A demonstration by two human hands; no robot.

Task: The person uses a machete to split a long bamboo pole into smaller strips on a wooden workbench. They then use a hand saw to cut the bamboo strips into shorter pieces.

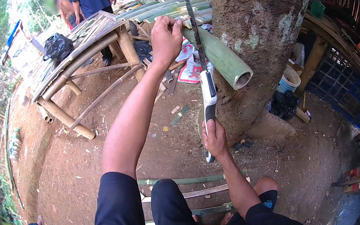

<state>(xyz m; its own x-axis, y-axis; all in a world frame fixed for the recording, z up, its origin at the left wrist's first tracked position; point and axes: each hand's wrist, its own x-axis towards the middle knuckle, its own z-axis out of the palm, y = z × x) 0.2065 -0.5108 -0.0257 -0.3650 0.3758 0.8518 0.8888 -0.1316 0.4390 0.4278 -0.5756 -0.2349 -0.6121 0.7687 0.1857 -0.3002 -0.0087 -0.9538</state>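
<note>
In my right hand (215,138) is the white and black handle of a hand saw (208,86), fingers wrapped round it. The dark, narrow blade points away from me and crosses over a thick green bamboo pole (222,56). The pole's hollow cut end faces me, to the right of the blade, close to the tree trunk. My left hand (167,41) is closed at the far part of the pole, left of the blade, thumb toward the saw. Its fingertips are partly hidden. Whether the teeth touch the bamboo I cannot tell.
A bamboo bench (77,44) with a black plastic bag (58,47) stands at the left. The tree trunk (261,8) rises at the right, near a white bucket (288,79). Bamboo strips (188,180) lie by my legs. Other people stand behind the bench; another sits lower left.
</note>
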